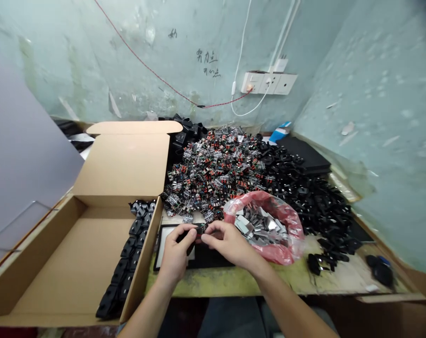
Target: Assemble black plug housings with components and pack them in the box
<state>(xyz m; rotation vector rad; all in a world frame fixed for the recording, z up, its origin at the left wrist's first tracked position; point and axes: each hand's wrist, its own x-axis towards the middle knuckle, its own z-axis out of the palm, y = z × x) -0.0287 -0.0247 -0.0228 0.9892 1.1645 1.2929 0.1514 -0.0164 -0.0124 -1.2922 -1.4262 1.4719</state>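
Note:
Near the table's front edge, my left hand (177,251) and my right hand (230,241) meet over a dark mat (213,260). Between their fingertips is a small circuit board (200,228) with green and dark parts. The fingers of my left hand are closed around a black plastic casing (185,237), partly hidden by the thumb. My right thumb and forefinger are pinched at the right end of the board. Just right of my right hand stands a red-rimmed plastic bag (294,230) with small grey metal pieces (257,224) in it.
An open cardboard box (54,253) stands left, black casings (128,253) lined along its right side. Behind my hands lies a heap of circuit boards (216,169). Black plastic parts (304,192) pile up on the right. Wall sockets (269,83) and cables are above.

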